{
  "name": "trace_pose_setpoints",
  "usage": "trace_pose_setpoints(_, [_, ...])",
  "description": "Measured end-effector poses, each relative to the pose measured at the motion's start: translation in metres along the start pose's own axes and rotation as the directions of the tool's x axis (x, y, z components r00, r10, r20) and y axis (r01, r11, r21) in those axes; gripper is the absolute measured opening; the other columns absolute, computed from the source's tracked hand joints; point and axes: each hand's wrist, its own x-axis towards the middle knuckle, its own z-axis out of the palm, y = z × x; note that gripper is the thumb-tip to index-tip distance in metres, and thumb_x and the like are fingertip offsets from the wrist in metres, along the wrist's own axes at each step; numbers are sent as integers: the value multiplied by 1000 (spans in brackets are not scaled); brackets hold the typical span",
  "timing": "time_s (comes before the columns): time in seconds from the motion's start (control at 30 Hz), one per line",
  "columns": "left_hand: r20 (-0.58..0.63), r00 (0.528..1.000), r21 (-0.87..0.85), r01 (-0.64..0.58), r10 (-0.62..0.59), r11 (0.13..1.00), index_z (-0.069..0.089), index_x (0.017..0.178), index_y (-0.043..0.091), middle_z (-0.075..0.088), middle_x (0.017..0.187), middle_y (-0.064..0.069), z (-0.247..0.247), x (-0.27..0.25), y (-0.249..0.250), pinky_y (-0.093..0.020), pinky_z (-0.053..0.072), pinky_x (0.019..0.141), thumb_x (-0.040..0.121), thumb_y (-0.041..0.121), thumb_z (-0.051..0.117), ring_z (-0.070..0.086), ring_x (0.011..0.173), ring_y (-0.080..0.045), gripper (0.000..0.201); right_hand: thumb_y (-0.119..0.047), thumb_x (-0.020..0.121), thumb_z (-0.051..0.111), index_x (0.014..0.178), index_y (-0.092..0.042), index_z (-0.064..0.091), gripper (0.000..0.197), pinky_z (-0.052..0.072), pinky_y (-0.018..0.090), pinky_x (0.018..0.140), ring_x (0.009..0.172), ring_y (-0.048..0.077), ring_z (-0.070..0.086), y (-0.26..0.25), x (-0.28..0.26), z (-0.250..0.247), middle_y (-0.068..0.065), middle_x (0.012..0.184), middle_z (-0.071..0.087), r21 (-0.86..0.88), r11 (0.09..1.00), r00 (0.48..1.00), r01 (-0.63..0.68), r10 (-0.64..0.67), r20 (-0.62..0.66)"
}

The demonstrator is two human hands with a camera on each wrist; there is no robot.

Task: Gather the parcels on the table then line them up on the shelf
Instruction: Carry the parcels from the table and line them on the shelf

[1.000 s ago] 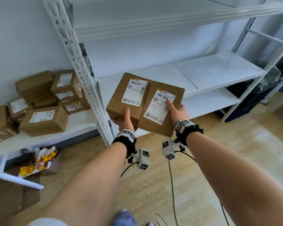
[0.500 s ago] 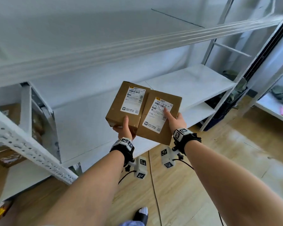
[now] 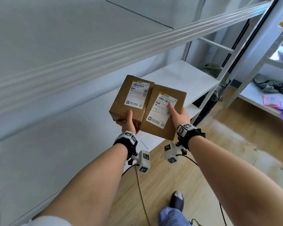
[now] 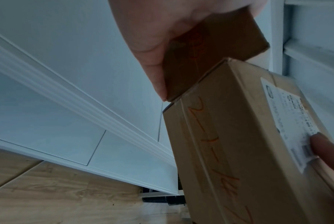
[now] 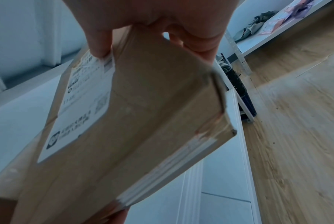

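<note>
Two brown cardboard parcels with white shipping labels are held side by side in the air, in front of the white shelf board (image 3: 55, 152). My left hand (image 3: 129, 123) grips the left parcel (image 3: 131, 97) from below, thumb on its top face. My right hand (image 3: 178, 114) grips the right parcel (image 3: 162, 126), thumb pressed on its label. The left wrist view shows my left hand (image 4: 152, 45) under the left parcel (image 4: 210, 45), which touches the right parcel (image 4: 229, 136). In the right wrist view my right hand (image 5: 143, 18) clamps the right parcel (image 5: 143, 113) at its far end.
An upper shelf (image 3: 72, 38) overhangs the board. A lower shelf level (image 3: 191, 110) and a dark crate (image 3: 203, 115) lie behind the parcels. A second rack (image 3: 258, 98) at right holds grey-green cloth (image 3: 268, 85) and pink packets. Wooden floor (image 3: 235, 160), cables and my foot (image 3: 176, 199) lie below.
The view has swung right along the shelving; the pile of parcels at the left has left the frame. Both hands keep the same hold on the two parcels.
</note>
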Motion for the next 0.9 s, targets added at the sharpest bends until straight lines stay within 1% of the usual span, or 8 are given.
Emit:
trace_pose_setpoints(0.2, [-31,999,-27,-20,19,999,26,140,32,55,115,-5,105,37,-19,-53,48,102,47,76,65,59,111,-33,110,-83,65,61,127,-28,54,83,57,40,85,100,24,66,-9,108,-42,6,121,61,-4,999,999,38,-38,39])
trace_pose_setpoints(0.3, [-57,998,-14,-1,0,1000,27,143,31,56,126,-8,167,55,-29,-53,47,103,43,81,65,59,113,-33,118,-88,56,58,129,-30,54,94,57,43,89,102,23,66,-20,166,-72,4,122,62,1,1000,997,19,-19,72])
trace_pose_setpoints(0.37, [-69,997,-12,16,-16,1000,29,138,31,57,127,-9,206,64,-34,-53,48,102,39,83,66,60,112,-33,118,-82,65,62,132,-31,52,85,55,39,89,104,22,66,-27,199,-93,2,125,62,18,1000,996,12,-13,88])
trace_pose_setpoints(0.43, [-59,998,-42,24,-26,999,27,139,32,54,129,-9,244,70,-37,-51,51,98,56,76,71,58,113,-33,104,-65,83,64,142,-30,42,73,51,31,83,108,22,64,-33,234,-113,-2,128,62,26,999,996,37,-39,84])
trace_pose_setpoints(0.53, [-72,996,-66,43,-48,997,20,150,30,50,133,-9,291,85,-48,-48,54,94,80,61,71,56,117,-33,92,-60,89,61,154,-34,22,80,45,28,79,109,19,62,-39,282,-135,-7,130,58,17,999,995,37,-39,94])
trace_pose_setpoints(0.73, [-111,991,-101,64,-75,993,23,147,28,51,132,-11,360,130,-63,-47,56,85,87,52,69,58,114,-35,79,-60,88,62,144,-39,37,66,46,23,68,86,10,63,-39,358,-151,-12,114,65,-67,996,992,56,-48,121])
trace_pose_setpoints(0.83, [-88,993,-133,71,-83,989,21,149,29,53,131,-10,391,158,-71,-51,54,93,80,57,74,60,113,-35,92,-49,88,68,134,-31,47,53,46,26,77,93,12,63,-40,394,-158,-12,111,65,-80,995,993,64,-56,102])
trace_pose_setpoints(0.9, [-66,994,-119,75,-83,990,21,148,32,56,130,-10,411,176,-74,-54,52,97,53,73,80,61,111,-34,120,-45,87,72,125,-29,51,46,48,28,83,97,14,64,-39,418,-161,-11,108,65,-79,995,996,54,-48,75])
